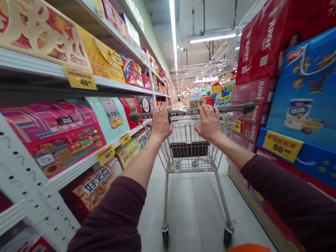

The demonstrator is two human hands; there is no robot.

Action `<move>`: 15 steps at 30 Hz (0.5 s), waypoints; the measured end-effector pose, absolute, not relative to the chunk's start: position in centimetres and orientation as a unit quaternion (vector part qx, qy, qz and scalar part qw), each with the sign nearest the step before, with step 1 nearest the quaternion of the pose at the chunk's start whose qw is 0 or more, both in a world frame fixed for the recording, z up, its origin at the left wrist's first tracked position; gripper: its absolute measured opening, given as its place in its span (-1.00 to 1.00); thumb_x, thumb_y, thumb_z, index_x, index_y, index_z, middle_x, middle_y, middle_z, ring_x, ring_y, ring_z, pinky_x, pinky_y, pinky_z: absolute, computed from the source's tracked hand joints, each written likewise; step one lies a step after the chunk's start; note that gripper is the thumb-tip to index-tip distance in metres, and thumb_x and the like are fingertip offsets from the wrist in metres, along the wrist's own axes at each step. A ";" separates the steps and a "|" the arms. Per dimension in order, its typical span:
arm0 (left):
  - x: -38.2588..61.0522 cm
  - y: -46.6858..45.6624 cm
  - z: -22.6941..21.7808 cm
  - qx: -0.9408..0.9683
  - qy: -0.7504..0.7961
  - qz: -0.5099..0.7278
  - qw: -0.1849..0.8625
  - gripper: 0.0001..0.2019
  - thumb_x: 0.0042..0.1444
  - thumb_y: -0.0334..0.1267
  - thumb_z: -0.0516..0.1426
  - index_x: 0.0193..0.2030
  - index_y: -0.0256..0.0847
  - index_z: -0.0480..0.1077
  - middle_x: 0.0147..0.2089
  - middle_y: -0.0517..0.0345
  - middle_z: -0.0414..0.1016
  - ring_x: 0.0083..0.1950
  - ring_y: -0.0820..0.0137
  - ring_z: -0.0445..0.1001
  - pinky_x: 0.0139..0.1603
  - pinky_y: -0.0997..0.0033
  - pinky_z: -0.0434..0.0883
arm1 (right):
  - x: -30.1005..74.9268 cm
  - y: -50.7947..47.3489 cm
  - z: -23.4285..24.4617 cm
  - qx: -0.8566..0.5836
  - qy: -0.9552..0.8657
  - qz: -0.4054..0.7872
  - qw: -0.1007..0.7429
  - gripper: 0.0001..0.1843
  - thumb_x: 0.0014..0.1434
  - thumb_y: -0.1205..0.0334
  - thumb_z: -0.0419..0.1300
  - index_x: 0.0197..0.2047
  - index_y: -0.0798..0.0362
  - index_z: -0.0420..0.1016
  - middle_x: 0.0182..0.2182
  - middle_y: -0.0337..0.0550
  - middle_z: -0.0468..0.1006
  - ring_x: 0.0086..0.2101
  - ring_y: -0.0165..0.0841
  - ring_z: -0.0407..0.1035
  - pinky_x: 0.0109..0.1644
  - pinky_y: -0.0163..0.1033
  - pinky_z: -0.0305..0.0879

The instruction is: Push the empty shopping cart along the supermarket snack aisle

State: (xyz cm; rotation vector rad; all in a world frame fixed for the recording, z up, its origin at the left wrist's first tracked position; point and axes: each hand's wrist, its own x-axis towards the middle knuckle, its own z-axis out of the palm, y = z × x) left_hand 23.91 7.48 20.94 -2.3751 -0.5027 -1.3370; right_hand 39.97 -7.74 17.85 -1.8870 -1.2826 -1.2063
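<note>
Shopping cart [194, 171] of metal wire stands straight in front of the person, in an aisle between goods on both sides. Its dark handle bar [182, 113] lies across the middle of the view, and its two near wheels [165, 239] are on the pale tiled floor [183, 210].

Left hand [161, 122] is placed on the bar, left of its middle; the fingers are close together and bend over the top. Right hand [210, 122] is on the bar to the right of the middle, also with fingers over the top, while its thumb points inward, below the bar. Fingertips are hidden behind the bar, so one cannot tell how firmly either hand is closed. Both arms reach forward in dark purple sleeves [112, 213].

Below the bar, a dark panel [189, 149] is seen through the wires. On the left, white shelves [31, 61] carry a pink patterned box [65, 150], a light blue package [105, 119] and a yellow price tag [80, 78] reading 49. On the right, near the right forearm, are a large blue carton [301, 94] and stacked red boxes [258, 52].
</note>
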 end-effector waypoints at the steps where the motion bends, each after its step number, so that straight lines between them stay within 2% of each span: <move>1: 24.2 7.3 21.0 -0.845 -0.168 -0.471 0.187 -0.29 0.00 -0.35 0.12 0.32 -0.49 0.05 0.35 -0.39 0.14 0.41 -0.11 0.04 0.43 -0.18 -0.01 | 40.0 -7.8 17.9 -0.704 -0.478 -0.448 0.274 -0.25 0.11 0.16 0.07 0.32 0.33 0.12 0.28 0.23 0.20 0.27 0.02 -0.01 0.33 0.19 -0.19; 5: 23.2 8.5 21.5 -0.839 -0.158 -0.483 0.195 -0.35 -0.02 -0.43 0.07 0.29 -0.38 0.13 0.29 -0.25 0.26 0.35 0.01 0.18 0.40 -0.08 0.09 | 40.1 -8.1 18.1 -0.706 -0.491 -0.438 0.262 -0.25 0.11 0.17 0.08 0.33 0.32 0.12 0.30 0.21 0.17 0.29 0.00 -0.03 0.35 0.16 -0.21; 11: 20.0 11.3 22.4 -0.801 -0.245 -0.521 0.163 -0.41 -0.06 -0.40 0.06 0.20 -0.42 0.25 0.21 -0.33 0.33 0.29 -0.10 0.23 0.31 -0.19 0.15 | 39.8 -7.9 18.1 -0.698 -0.496 -0.433 0.283 -0.21 0.11 0.16 0.09 0.37 0.28 0.06 0.30 0.21 0.17 0.29 0.04 -0.05 0.33 0.23 -0.21; 15: 22.2 9.5 22.3 -0.815 -0.219 -0.513 0.160 -0.43 -0.04 -0.42 0.04 0.19 -0.39 0.27 0.19 -0.27 0.36 0.27 -0.05 0.25 0.33 -0.14 0.14 | 39.5 -7.7 18.0 -0.688 -0.497 -0.431 0.307 -0.16 0.09 0.14 0.10 0.39 0.26 0.01 0.28 0.23 0.20 0.29 0.08 -0.05 0.31 0.29 -0.22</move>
